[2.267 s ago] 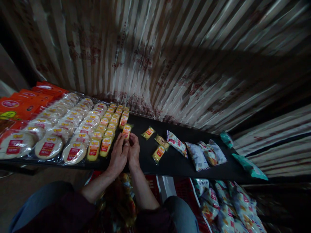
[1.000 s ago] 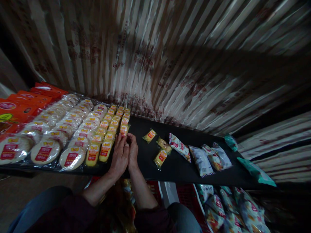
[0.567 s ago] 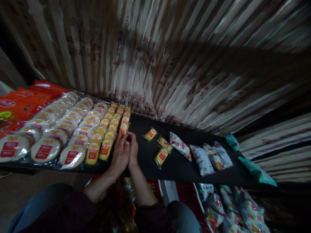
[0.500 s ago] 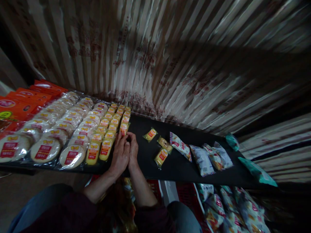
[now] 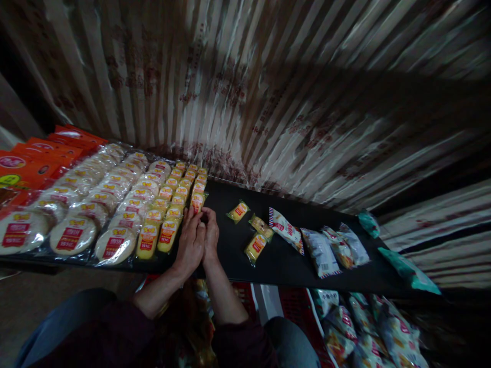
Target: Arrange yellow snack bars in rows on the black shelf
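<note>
Meeting at one yellow packet point(image 5: 197, 201), two hands point(image 5: 191, 244); nearby, three loose packets point(image 5: 255, 247).

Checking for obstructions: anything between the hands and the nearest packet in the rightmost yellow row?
Nothing visible: the left hand and right hand are right at the near end of that yellow packet. The three loose packets lie off to the right.
</note>
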Demonstrator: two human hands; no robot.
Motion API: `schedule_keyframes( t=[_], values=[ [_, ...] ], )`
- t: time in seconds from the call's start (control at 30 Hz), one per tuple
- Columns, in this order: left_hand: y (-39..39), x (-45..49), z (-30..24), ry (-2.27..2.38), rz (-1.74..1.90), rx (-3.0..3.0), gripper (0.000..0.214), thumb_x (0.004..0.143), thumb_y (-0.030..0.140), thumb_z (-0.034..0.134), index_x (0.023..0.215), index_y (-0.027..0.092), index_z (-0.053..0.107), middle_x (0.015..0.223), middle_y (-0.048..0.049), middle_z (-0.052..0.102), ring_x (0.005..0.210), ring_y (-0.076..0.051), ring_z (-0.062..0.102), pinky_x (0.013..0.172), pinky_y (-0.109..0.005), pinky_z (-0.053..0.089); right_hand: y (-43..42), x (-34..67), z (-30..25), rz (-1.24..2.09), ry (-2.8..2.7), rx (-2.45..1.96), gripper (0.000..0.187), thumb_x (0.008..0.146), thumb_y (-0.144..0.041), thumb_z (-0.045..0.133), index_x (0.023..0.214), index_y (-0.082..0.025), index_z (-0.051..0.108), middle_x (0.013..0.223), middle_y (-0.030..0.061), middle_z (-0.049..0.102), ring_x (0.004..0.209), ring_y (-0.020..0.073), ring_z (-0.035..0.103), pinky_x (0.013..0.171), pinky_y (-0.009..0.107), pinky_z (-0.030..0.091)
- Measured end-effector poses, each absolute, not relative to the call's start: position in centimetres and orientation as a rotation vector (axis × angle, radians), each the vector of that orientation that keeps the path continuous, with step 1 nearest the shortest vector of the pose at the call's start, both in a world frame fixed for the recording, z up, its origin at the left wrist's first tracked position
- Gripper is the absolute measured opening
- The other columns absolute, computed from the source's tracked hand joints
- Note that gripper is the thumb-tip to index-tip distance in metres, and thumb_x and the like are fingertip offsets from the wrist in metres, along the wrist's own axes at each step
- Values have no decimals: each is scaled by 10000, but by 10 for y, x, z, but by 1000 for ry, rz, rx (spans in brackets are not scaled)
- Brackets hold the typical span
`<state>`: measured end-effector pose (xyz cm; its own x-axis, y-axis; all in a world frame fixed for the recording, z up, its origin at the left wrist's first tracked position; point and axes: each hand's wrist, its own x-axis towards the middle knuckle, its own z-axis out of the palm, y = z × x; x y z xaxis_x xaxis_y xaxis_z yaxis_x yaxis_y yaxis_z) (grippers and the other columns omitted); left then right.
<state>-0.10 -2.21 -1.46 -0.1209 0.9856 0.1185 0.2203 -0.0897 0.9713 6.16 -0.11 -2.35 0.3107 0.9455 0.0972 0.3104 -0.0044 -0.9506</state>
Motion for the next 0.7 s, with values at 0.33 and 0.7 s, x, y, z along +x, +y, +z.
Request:
schedule_keyframes(
  t=[0.33, 0.7],
  values=[
    [-25, 0, -16, 1400, 1324, 1396, 422, 870, 289, 366, 1228, 142, 533, 1437, -119, 389, 1370, -227, 274, 1143, -437, 187, 2, 59, -30, 863, -997, -1373, 347, 774, -270, 418, 1096, -203, 528, 1037, 41, 627, 933, 159, 601, 857, 307, 473],
    [-25, -2, -9, 1243, 1379, 1146, 399, 844, 328, 432, 1197, 161, 516, 1350, -114, 471, 1279, -215, 403, 1113, -409, 251, -10, 64, -22, 624, -1240, -1312, 275, 869, -297, 420, 1008, -189, 631, 1004, 71, 612, 962, 173, 574, 890, 341, 453]
  ],
)
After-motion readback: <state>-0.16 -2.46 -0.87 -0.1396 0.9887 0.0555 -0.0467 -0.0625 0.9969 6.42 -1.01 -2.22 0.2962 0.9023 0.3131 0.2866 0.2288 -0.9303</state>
